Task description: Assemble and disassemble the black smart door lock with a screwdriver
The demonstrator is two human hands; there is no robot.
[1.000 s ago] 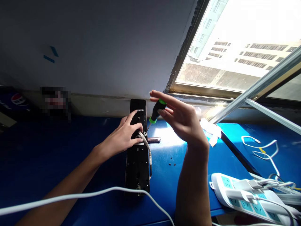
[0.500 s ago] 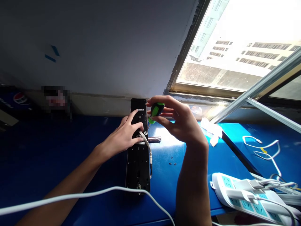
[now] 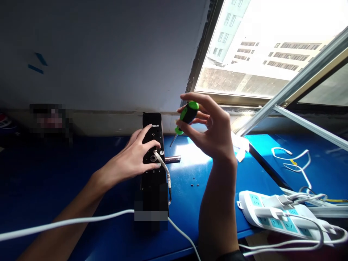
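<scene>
A long black panel (image 3: 152, 177), which looks like a door lock body, lies lengthwise on the blue table. My left hand (image 3: 132, 154) rests across its upper half, fingers spread and touching the surface. By my left thumb, a white-wrapped cable (image 3: 167, 170) leaves the panel and hangs along its right edge. My right hand (image 3: 213, 130) grips a green and black screwdriver (image 3: 187, 116) by the handle. Its tip points down to the left, in the air right of the panel and apart from it. Several tiny dark screws (image 3: 194, 184) lie on the table.
A dark reddish cylinder (image 3: 173, 159) pokes out at the panel's right side. A white power strip (image 3: 274, 214) with plugs stands at the right. A white cord (image 3: 81, 219) crosses the foreground. Crumpled tissue (image 3: 241, 146) and a metal frame bar (image 3: 282, 92) are near the window.
My right hand has lifted the screwdriver up and away from the panel's right edge. My left hand stays on the panel. The view has shifted slightly to the right.
</scene>
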